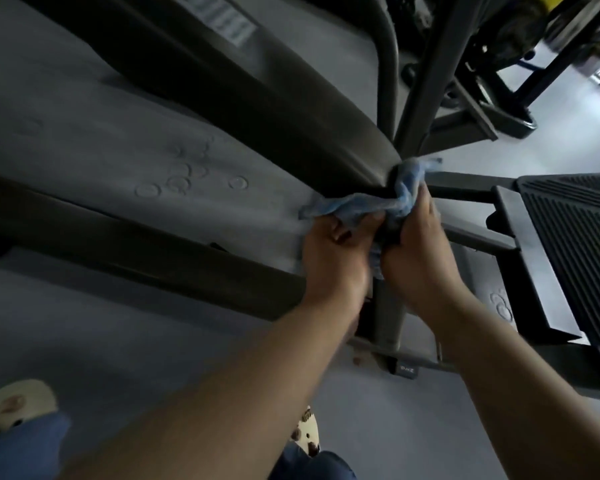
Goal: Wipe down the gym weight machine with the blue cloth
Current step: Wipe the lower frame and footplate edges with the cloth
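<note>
gripping the blue cloth (pixel 378 206) with both hands, left hand (pixel 333 258) and right hand (pixel 420 254), you risk snagging it on the machine's dark pad (pixel 291 109).

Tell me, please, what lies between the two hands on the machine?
In the head view, a bunched stretch of the blue cloth spans the gap between the left hand and the right hand; both grip it.
</note>
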Demonstrator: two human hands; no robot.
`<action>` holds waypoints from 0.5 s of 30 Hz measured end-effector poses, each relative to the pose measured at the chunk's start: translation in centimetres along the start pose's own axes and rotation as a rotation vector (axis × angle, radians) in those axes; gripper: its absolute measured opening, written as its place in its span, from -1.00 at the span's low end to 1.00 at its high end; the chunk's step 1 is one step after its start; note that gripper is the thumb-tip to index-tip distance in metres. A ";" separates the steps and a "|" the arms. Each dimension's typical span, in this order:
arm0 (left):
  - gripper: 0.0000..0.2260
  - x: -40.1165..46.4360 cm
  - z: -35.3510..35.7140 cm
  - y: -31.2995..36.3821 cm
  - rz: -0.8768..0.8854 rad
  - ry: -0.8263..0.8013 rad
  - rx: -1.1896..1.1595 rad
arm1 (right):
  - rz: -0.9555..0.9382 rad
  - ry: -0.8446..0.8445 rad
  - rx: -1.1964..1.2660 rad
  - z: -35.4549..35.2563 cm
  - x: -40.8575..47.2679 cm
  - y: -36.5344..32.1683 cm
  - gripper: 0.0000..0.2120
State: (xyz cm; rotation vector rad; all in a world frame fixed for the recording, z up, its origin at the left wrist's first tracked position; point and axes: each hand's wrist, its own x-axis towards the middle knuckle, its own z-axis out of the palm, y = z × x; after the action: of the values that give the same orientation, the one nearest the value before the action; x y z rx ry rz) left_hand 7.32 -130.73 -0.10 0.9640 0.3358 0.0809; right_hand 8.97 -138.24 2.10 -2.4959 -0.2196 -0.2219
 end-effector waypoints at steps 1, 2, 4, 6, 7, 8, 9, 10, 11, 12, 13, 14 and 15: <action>-0.89 0.2 -0.4 0.7 -0.027 -0.006 -0.055 | 0.003 -0.027 -0.063 -0.1 0.2 -0.8 -0.27; -0.92 0.2 -0.8 1.6 -0.030 0.007 -0.087 | -0.015 -0.043 -0.125 -0.3 0.6 -1.6 -0.26; -0.90 0.5 -1.7 2.9 -0.027 0.056 -0.134 | -0.054 -0.079 -0.231 -0.7 1.2 -3.5 -0.24; -0.91 0.9 -2.6 4.1 -0.019 0.089 -0.182 | -0.105 -0.137 -0.351 -0.5 1.7 -5.1 -0.25; -0.93 1.1 -3.0 4.8 -0.023 0.102 -0.200 | -0.112 -0.171 -0.389 -0.5 2.0 -6.2 -0.25; -0.93 1.2 -3.3 5.6 -0.026 0.114 -0.218 | -0.130 -0.186 -0.411 -0.4 2.3 -7.0 -0.24; -0.90 1.4 -3.7 6.3 -0.044 0.128 -0.248 | -0.153 -0.196 -0.429 -0.3 2.6 -8.0 -0.24; -0.89 1.6 -4.1 6.8 -0.053 0.128 -0.267 | -0.173 -0.216 -0.432 -0.1 2.9 -8.7 -0.24; -0.91 1.9 -4.6 7.3 -0.041 0.129 -0.268 | -0.185 -0.231 -0.433 0.0 3.1 -9.5 -0.24; -0.90 2.0 -5.0 7.8 -0.017 0.127 -0.256 | -0.191 -0.247 -0.437 0.1 3.3 -10.2 -0.24; -0.89 2.1 -5.3 8.1 0.008 0.133 -0.260 | -0.200 -0.259 -0.445 0.3 3.5 -10.9 -0.24; -0.88 2.3 -5.8 8.3 0.029 0.145 -0.261 | -0.206 -0.267 -0.449 0.4 3.7 -11.4 -0.23; -0.89 2.3 -6.0 8.6 0.040 0.157 -0.257 | -0.214 -0.287 -0.450 0.4 3.9 -12.0 -0.23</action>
State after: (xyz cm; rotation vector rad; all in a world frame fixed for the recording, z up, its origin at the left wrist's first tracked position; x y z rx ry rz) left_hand 8.31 -120.54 3.19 0.7110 0.4394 0.2321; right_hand 10.34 -128.02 9.40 -2.9468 -0.6171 0.0070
